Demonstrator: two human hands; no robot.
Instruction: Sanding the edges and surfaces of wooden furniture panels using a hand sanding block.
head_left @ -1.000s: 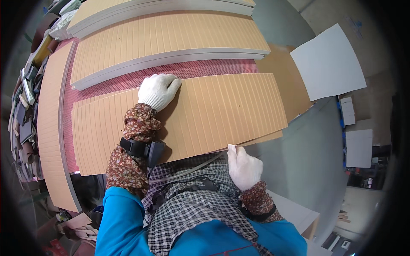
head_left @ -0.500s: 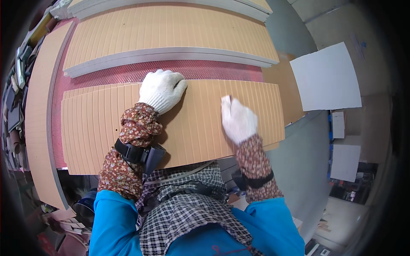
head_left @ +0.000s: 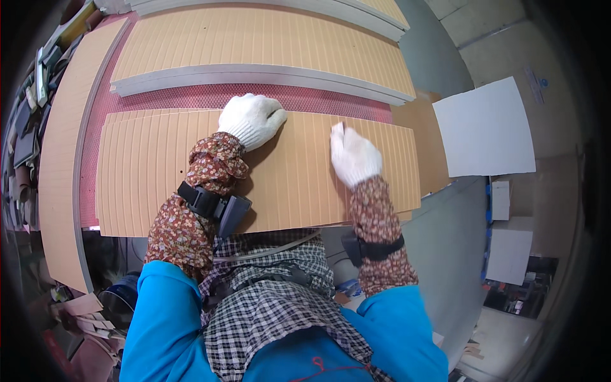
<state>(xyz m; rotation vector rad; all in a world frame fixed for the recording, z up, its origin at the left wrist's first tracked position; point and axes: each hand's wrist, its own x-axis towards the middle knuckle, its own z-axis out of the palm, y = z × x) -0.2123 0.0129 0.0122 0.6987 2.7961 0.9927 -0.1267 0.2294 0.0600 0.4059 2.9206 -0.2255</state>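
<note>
In front of me lies a tan grooved board [head_left: 305,184], its grooves running from near to far, with another board's edge showing just beneath it. My left hand [head_left: 250,121], in a white knit glove, is closed at the board's far edge, its fingers bent over that edge and their tips hidden. Farther right, my gloved right hand [head_left: 356,153] is closed in a pinch over the grooves near the far edge. Whatever sits between its fingertips is too small to make out.
Beyond a strip of red mesh-patterned surface [head_left: 305,97], stacked grooved boards [head_left: 261,44] lie across the back. A long plain board [head_left: 63,146] runs along the left, beside a heap of dark scraps [head_left: 25,140]. A white sheet [head_left: 485,127] is at the right.
My right hand has slid away from me along the grooves, toward the board's far edge. The left hand stays at that edge. The whole view has shifted slightly.
</note>
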